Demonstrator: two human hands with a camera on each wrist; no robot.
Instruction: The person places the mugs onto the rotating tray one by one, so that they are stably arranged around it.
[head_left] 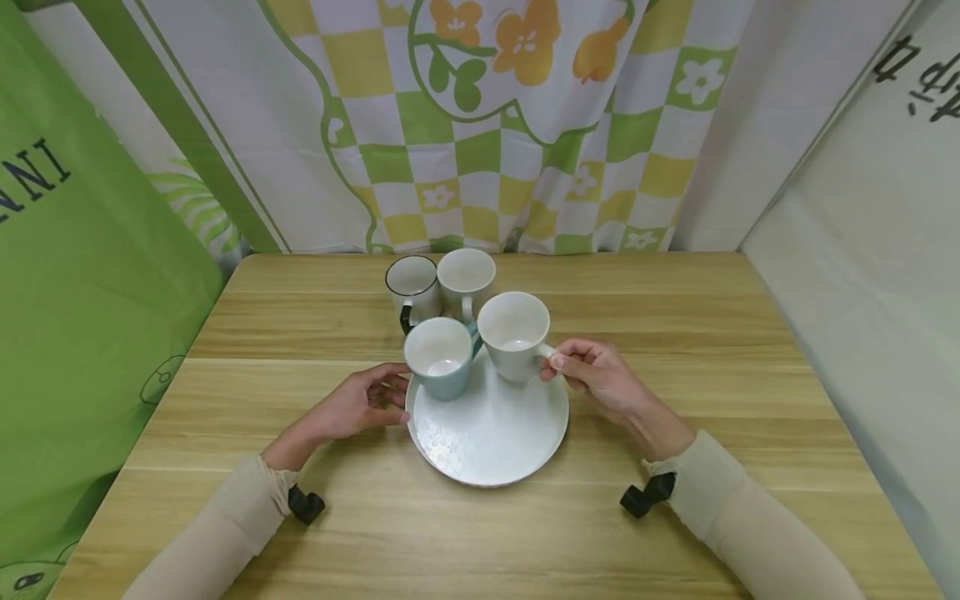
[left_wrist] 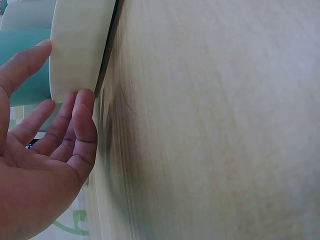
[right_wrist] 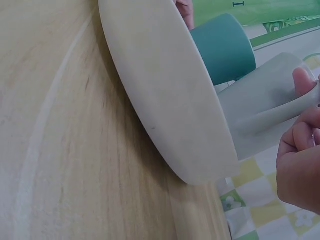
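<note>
Hands (head_left: 360, 406) flank the tray (head_left: 495, 442), right (head_left: 603, 382) pinching a mug handle (head_left: 547, 350).

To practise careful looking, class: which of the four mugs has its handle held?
The pale front-right mug: the right hand grips its handle; no other mug's handle is held.

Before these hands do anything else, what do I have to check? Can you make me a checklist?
1. Right hand has the held white mug by its handle: ok, pinched.
2. Held white mug's bottom flat on the tray: cannot tell, the tray's edge hides it in the right wrist view.
3. Blue mug standing up on the tray: ok.
4. Left hand by the tray's edge: ok.
5. Gap between those two mugs: cannot tell, the blue one's handle looks very close to the white one.
6. Bare space at the tray's front: ok.
</note>
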